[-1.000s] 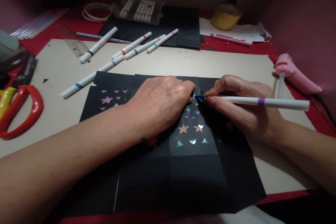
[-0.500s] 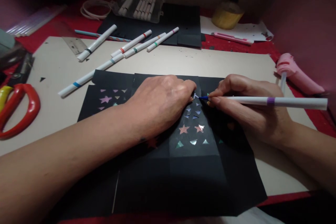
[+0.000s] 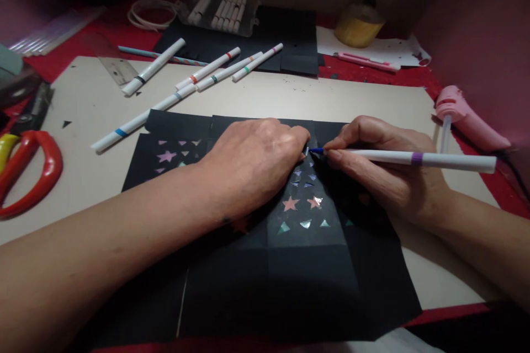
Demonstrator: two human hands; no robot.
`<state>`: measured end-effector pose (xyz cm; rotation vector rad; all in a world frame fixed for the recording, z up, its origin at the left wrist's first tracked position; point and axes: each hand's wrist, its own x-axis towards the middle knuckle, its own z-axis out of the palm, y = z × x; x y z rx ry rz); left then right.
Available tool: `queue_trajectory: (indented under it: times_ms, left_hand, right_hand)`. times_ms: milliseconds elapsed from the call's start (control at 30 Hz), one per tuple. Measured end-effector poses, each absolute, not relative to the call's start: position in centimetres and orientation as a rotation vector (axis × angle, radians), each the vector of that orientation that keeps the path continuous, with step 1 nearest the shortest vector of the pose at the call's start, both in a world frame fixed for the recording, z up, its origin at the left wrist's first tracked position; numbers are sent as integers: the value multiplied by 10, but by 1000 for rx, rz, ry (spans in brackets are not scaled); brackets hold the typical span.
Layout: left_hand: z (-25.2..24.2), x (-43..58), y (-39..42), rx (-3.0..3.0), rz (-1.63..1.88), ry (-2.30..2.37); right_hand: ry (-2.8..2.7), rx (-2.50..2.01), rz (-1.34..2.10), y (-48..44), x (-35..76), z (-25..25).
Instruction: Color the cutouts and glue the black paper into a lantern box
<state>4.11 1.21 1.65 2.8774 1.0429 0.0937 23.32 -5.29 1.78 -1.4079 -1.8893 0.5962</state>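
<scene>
A black paper sheet [image 3: 306,281] with star and triangle cut-outs [image 3: 290,203] lies on a beige board [image 3: 290,100]. My left hand [image 3: 252,162] rests knuckles-up on the sheet, its fingers curled and pressing the paper near the cut-outs. My right hand [image 3: 381,168] is closed on a white marker with a purple band [image 3: 418,159]. The marker's blue tip [image 3: 315,150] touches a small cut-out just beside my left fingertips.
Several white markers [image 3: 207,73] lie at the back of the board, with a marker case [image 3: 221,14] and more black paper [image 3: 290,38] behind. Red-handled scissors [image 3: 28,174] sit at the left, a metal ruler [image 3: 118,70] nearby, a pink glue gun [image 3: 467,118] at the right, a pink cutter [image 3: 364,60] and yellow tape roll [image 3: 358,25] behind.
The marker slid slightly right and then back left, its tip staying at the same small cut-out. My left hand has stayed pressed on the paper.
</scene>
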Motion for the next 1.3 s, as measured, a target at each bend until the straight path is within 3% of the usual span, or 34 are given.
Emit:
queue_trajectory:
  times_ms: [1300]
  left_hand:
    - [16, 39, 12, 2883, 111, 1031]
  right_hand:
    - [-1904, -1402, 610, -52, 231, 21]
